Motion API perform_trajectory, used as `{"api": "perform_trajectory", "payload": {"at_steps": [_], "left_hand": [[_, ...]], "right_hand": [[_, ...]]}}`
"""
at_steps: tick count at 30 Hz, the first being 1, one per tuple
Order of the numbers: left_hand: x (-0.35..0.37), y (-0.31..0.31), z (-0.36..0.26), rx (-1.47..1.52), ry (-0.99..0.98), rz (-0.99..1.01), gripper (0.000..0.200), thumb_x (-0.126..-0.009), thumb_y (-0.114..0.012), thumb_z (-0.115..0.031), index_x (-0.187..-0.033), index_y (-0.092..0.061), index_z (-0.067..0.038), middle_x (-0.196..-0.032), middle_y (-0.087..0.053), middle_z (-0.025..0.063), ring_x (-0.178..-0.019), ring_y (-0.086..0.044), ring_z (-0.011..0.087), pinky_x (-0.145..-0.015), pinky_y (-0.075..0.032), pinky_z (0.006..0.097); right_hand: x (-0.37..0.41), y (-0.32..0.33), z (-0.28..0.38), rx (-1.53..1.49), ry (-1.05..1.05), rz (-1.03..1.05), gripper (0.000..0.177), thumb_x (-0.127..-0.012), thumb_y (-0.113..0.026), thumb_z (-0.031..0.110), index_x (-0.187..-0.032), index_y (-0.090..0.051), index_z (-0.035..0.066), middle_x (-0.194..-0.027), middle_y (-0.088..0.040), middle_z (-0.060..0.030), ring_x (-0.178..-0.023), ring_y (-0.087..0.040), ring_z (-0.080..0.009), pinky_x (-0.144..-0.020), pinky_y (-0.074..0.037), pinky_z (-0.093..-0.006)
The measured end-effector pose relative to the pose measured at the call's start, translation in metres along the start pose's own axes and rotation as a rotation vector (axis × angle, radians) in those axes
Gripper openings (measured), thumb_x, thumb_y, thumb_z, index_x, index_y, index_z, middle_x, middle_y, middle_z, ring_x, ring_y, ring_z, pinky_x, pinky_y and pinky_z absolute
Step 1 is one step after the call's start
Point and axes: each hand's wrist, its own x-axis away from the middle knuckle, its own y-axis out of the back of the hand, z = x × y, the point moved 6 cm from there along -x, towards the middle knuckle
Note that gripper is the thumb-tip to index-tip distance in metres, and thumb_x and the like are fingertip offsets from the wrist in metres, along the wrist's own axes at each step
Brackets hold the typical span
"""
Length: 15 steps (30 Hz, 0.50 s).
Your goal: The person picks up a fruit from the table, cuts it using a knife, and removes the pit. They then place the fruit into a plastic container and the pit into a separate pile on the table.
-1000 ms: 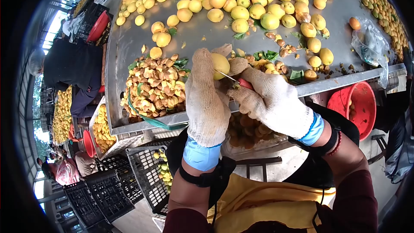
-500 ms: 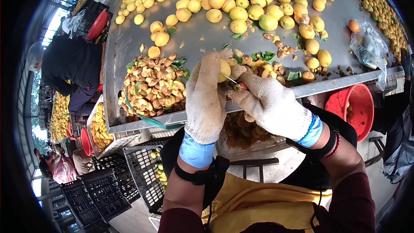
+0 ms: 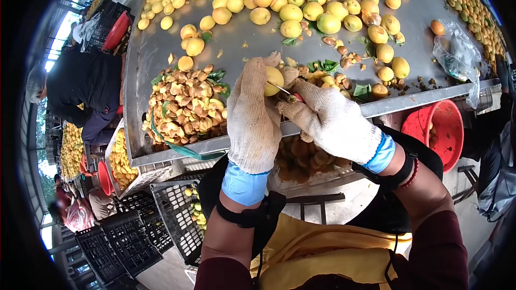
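Left hand (image 3: 252, 115) in white knit glove stayed wrapped round small round yellow fruit (image 3: 272, 80). Gloved right hand (image 3: 329, 122) kept gripping red-handled thin-bladed knife (image 3: 294, 96), blade on fruit; both shifted slightly up-left.

A steel bench (image 3: 236, 37) with a raised rim carries everything. Yellow fruit (image 3: 290, 0) lies thick across its far part, thinning to scattered single ones nearer the front. At the near left corner sits a heap of pits (image 3: 185, 107), reaching the rim. Green leaves (image 3: 322, 66) and loose pits lie mid-bench. A clear plastic bag (image 3: 457, 53) rests at the right edge.
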Motion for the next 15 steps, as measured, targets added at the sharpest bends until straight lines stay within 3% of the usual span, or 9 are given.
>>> {"api": "perform_trajectory", "payload": {"at_steps": [2,4,5,7,11,14,15], "left_hand": [[-0.001,-0.001,-0.003,-0.017,-0.035,0.000,0.044,-0.112,-0.049,-0.035,-0.129,-0.060,0.004,-0.114,-0.068,0.0134,-0.109,-0.067,0.0223,-0.099,-0.053,0.0363],[0.003,-0.007,-0.005,0.047,-0.007,0.019,0.053,-0.113,-0.039,-0.043,-0.134,-0.056,0.003,-0.113,-0.068,0.0160,-0.106,-0.067,0.0297,-0.097,-0.056,0.0432],[0.003,-0.007,-0.005,0.046,-0.006,0.016,0.053,-0.113,-0.039,-0.043,-0.134,-0.056,0.003,-0.113,-0.068,0.0160,-0.106,-0.067,0.0297,-0.097,-0.056,0.0432],[0.003,-0.009,-0.001,0.129,0.055,0.021,0.055,-0.113,-0.037,-0.044,-0.138,-0.052,0.002,-0.113,-0.068,0.0169,-0.107,-0.066,0.0313,-0.095,-0.058,0.0435],[0.005,-0.010,-0.002,0.209,0.070,0.091,0.051,-0.113,-0.042,-0.037,-0.142,-0.050,0.004,-0.121,-0.064,0.0168,-0.111,-0.066,0.0280,-0.100,-0.055,0.0419],[0.006,-0.007,-0.004,0.160,0.081,0.064,0.047,-0.112,-0.046,-0.033,-0.141,-0.052,0.003,-0.121,-0.064,0.0157,-0.108,-0.067,0.0242,-0.089,-0.058,0.0354],[0.007,-0.006,-0.013,-0.219,-0.046,0.099,0.043,-0.112,-0.047,-0.031,-0.139,-0.055,0.002,-0.121,-0.064,0.0148,-0.104,-0.067,0.0216,-0.081,-0.058,0.0317]], "right_hand": [[0.000,-0.004,-0.004,-0.087,-0.007,-0.003,0.044,-0.101,-0.063,0.045,-0.119,-0.068,0.005,-0.084,-0.070,-0.0242,-0.077,-0.071,-0.0433,-0.064,-0.058,-0.0490],[0.002,-0.013,-0.008,-0.375,-0.147,0.141,0.043,-0.102,-0.062,0.044,-0.120,-0.068,0.004,-0.077,-0.070,-0.0156,-0.065,-0.071,-0.0284,-0.054,-0.054,-0.0384],[0.001,-0.012,-0.008,-0.376,-0.148,0.144,0.043,-0.102,-0.062,0.044,-0.120,-0.068,0.004,-0.077,-0.070,-0.0156,-0.065,-0.071,-0.0284,-0.054,-0.054,-0.0384],[0.004,-0.020,-0.011,-0.668,-0.311,0.291,0.041,-0.103,-0.061,0.041,-0.118,-0.069,0.004,-0.070,-0.065,-0.0043,-0.059,-0.062,-0.0118,-0.047,-0.046,-0.0275],[0.006,-0.019,-0.012,-0.861,-0.360,0.222,0.039,-0.104,-0.060,0.039,-0.118,-0.069,0.004,-0.070,-0.062,0.0009,-0.058,-0.057,-0.0062,-0.044,-0.040,-0.0235],[0.006,-0.017,-0.011,-0.762,-0.360,0.271,0.037,-0.104,-0.060,0.038,-0.116,-0.069,0.004,-0.074,-0.065,-0.0009,-0.060,-0.059,-0.0080,-0.044,-0.042,-0.0249],[0.005,-0.012,-0.009,-0.558,-0.271,0.230,0.036,-0.104,-0.060,0.038,-0.116,-0.070,0.005,-0.077,-0.066,-0.0010,-0.060,-0.060,-0.0081,-0.045,-0.043,-0.0244]]}}
